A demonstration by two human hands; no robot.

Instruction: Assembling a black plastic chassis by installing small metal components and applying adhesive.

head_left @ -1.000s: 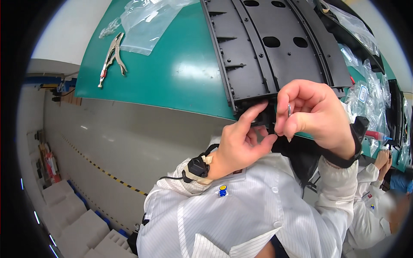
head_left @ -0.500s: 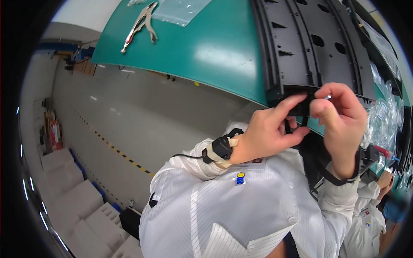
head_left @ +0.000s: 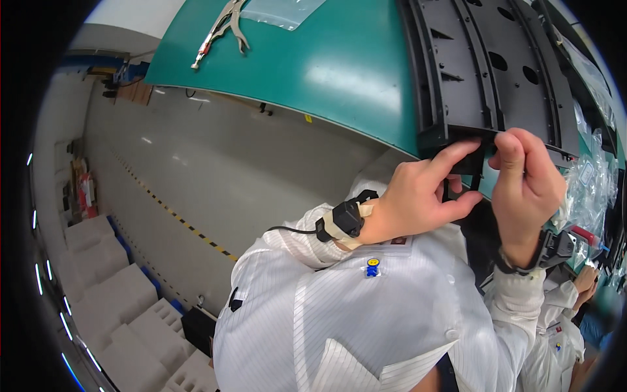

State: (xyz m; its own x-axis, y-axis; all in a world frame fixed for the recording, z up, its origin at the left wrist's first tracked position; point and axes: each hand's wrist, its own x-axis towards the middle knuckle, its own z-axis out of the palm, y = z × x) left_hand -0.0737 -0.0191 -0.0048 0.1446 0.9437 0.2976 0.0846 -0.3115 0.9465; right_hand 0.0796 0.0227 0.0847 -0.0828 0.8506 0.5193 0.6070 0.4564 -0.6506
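A large black ribbed panel (head_left: 467, 98), with oval holes and rows of small fasteners, lies at the right end of the green table. My left hand (head_left: 418, 199) curls around a small black bracket (head_left: 471, 171) at the panel's near end; its index fingertip rests just under the panel's edge and its thumb reaches below the bracket. Just right of it, close to the same edge, my right hand (head_left: 528, 183) is closed with thumb and index finger pressed together. Whatever the right fingers hold, if anything, is hidden.
Locking pliers (head_left: 222, 32) and a clear plastic bag (head_left: 284, 12) lie on the green table (head_left: 294, 72). Crumpled clear bags (head_left: 588, 176) and a red-barrelled tool (head_left: 586, 235) are at the right. A co-worker's hand (head_left: 586, 279) shows beyond. White foam blocks (head_left: 121, 294) stand on the floor.
My right thumb and index finger have drawn together and turned; a small shiny metal piece seen at them before is now hidden. My left hand keeps its hold. The whole view has shifted slightly.
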